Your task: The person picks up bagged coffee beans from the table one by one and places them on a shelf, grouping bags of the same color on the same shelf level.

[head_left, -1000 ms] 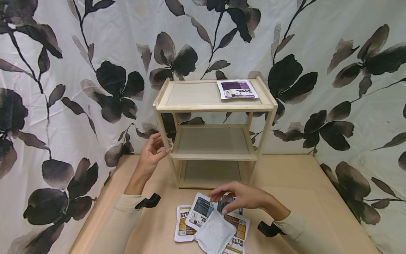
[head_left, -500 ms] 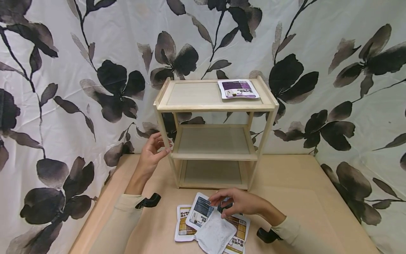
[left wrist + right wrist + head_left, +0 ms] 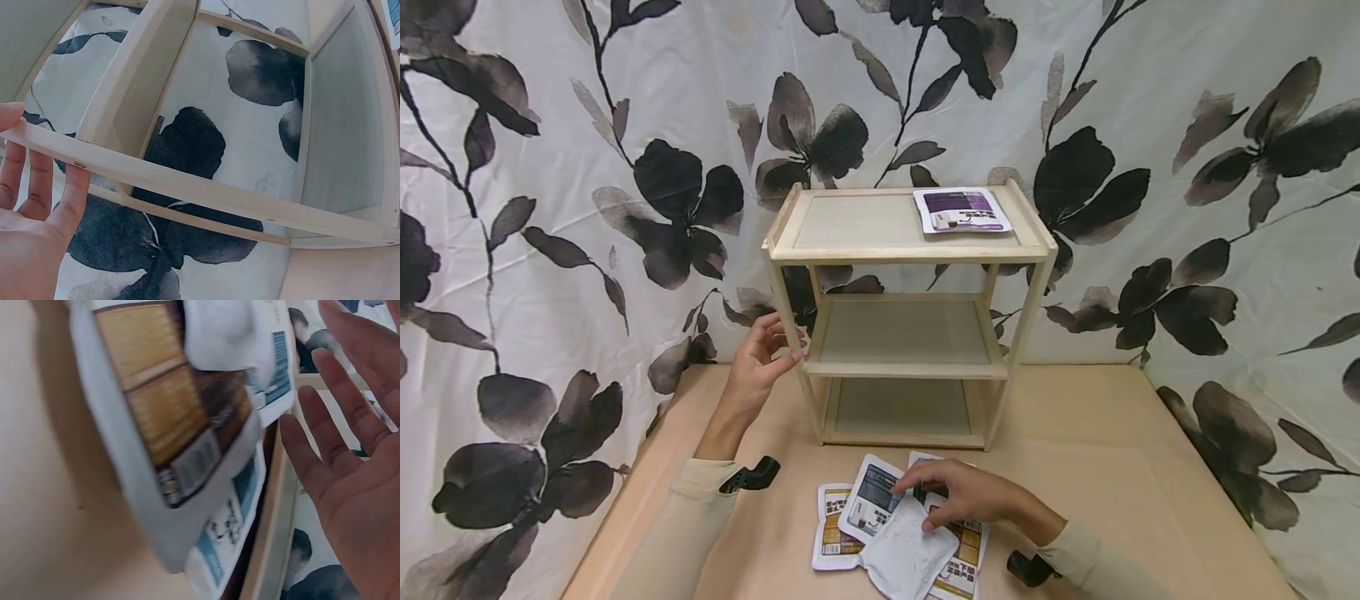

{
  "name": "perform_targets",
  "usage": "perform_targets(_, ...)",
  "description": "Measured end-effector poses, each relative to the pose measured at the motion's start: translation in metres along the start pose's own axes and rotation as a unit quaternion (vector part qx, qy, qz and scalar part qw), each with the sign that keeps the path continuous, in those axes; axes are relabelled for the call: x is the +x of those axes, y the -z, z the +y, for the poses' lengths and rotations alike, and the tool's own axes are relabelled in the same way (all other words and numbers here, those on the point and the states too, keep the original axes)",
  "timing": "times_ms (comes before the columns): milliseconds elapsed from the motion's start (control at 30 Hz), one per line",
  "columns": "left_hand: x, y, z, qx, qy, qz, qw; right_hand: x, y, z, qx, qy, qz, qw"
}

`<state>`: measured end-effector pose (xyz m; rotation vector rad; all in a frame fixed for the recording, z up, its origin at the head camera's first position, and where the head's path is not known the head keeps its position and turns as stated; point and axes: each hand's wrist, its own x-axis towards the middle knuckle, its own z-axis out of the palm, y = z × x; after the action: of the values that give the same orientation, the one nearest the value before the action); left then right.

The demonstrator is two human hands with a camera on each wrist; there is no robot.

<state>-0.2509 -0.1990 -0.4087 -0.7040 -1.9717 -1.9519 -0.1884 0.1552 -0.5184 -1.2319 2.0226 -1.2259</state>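
While my left grip [image 3: 758, 365] pinches the wooden rack post [image 3: 187, 184], my right grip [image 3: 970, 493], fingers apart, is over the blank white pouch [image 3: 908, 552]; likely picking, needs a pinch next.

No wording could be read reliably: characters on the purple packet [image 3: 962, 210], a blue-printed packet [image 3: 874, 497] and a brown-printed packet [image 3: 967, 546] were too small. A barcode [image 3: 195, 460] was noted on the brown-printed packet, digits illegible.

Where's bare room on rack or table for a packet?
Free: top shelf left of the purple packet; middle shelf right of the left hand; table right of the rack. Crowded: overlapping packets below the right hand, and the left front post, which the left hand grips.
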Motion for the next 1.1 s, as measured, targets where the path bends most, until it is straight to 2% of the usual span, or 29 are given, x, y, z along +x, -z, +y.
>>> perform_targets(233, 0.000, 0.001, 0.001, 0.006, 0.002, 0.004, 1.0000, -0.002, -0.009, 0.008, -0.093, 0.019, -0.008, 0.995)
perform_targets(367, 0.000, 0.001, 0.000, 0.007, -0.001, 0.001, 1.0000, -0.003, -0.013, 0.011, -0.121, 0.030, -0.012, 0.992)
perform_targets(733, 0.000, 0.002, -0.001, 0.003, -0.005, 0.000, 1.0000, -0.001, -0.013, 0.016, -0.128, 0.047, -0.011, 0.991)
perform_targets(900, -0.001, 0.002, 0.001, -0.002, -0.003, 0.004, 1.0000, -0.001, -0.013, 0.014, -0.136, 0.026, -0.014, 0.990)
perform_targets(1100, -0.002, 0.000, 0.002, -0.003, 0.003, 0.002, 1.0000, -0.002, -0.015, 0.013, -0.116, -0.012, -0.013, 0.993)
